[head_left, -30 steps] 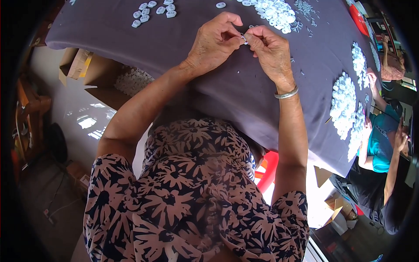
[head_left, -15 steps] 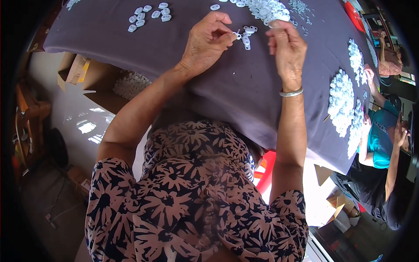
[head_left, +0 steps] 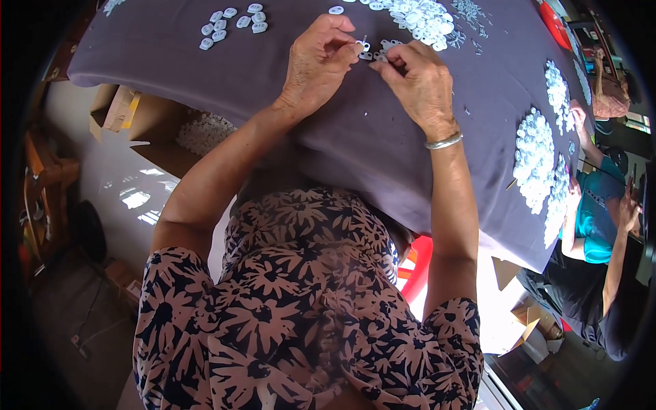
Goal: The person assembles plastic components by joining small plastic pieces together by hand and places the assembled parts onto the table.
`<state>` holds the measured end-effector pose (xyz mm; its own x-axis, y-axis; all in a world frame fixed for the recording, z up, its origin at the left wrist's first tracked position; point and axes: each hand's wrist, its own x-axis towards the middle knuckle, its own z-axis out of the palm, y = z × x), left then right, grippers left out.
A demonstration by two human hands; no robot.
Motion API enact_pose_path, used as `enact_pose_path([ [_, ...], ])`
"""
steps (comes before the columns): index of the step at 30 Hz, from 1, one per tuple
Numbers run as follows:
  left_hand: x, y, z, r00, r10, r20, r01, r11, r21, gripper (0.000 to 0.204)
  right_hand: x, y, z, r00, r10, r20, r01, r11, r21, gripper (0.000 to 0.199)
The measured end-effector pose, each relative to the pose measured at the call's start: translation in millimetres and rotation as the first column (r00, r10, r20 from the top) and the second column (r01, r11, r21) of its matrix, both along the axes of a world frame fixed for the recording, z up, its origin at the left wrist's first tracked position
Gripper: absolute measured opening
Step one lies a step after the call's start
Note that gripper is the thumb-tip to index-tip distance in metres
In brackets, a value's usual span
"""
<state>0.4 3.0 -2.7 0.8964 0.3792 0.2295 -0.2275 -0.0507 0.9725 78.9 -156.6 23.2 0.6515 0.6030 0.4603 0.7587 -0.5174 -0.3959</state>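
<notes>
Between thumb and forefinger, my left hand (head_left: 316, 65) pinches a small white plastic piece (head_left: 365, 46) with a hole and a thin pin-like part sticking up. My right hand (head_left: 422, 89), wearing a silver bangle (head_left: 444, 142), is closed with its fingertips close beside that piece; what they pinch is too small to make out. A few more white pieces (head_left: 388, 45) lie on the cloth behind the right fingers, partly hidden by them.
Dark cloth covers the table (head_left: 383, 150). Ahead lies a heap of white pieces (head_left: 424, 19) beside tiny clear parts (head_left: 470, 12); several oval pieces (head_left: 219, 26) sit at left. On the right are more heaps (head_left: 534, 154) and another person (head_left: 593, 222). An open cardboard box (head_left: 157, 130) stands below.
My right hand has moved left from beside the heap to my left hand, its fingers now meeting near the held piece. The left hand has shifted slightly left with the piece.
</notes>
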Motion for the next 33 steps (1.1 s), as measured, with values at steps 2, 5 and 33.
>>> enact_pose_path([
  [2,0.5,0.1,-0.1,1.000,-0.003,0.009,0.003,1.000,-0.004,0.026,-3.8,4.0,2.2,0.990,0.022,0.140,-0.013,0.998,-0.068,0.014],
  [5,1.1,-3.0,-1.8,1.000,-0.003,0.031,0.003,1.000,-0.021,0.025,-1.6,0.1,-0.9,0.995,0.071,0.065,-0.072,0.997,0.012,0.009],
  [33,2.7,-4.3,-4.1,0.998,-0.013,0.053,0.010,0.998,0.055,0.023,15.5,-23.6,5.5,0.993,-0.081,-0.087,0.090,0.990,0.110,0.009],
])
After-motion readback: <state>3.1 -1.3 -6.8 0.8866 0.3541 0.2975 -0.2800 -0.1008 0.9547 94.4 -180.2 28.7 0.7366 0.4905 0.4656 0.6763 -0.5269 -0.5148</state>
